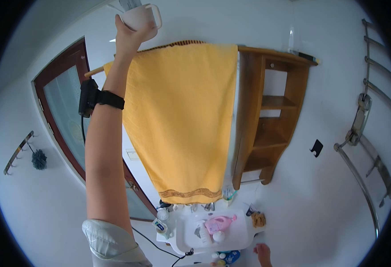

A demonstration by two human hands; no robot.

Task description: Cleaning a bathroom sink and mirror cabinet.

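My left hand is raised high at the top left, gripping a white mug around its body. The mug's handle faces right. A pale stick and a grey item bearing writing stick out of its top, the latter cut off by the picture's edge. Behind my forearm hangs a yellow towel that covers much of the wall. Low at the right, my right hand hangs beside the white sink, fingers curled; whether anything is in them is unclear. In the sink lie a pink bottle and a white bottle.
A wooden shelf unit is fixed right of the towel. Cups and toiletries crowd the sink's rim, including a mug at its left. Metal rails line the right wall. A dark-framed door stands left. A black cable runs low.
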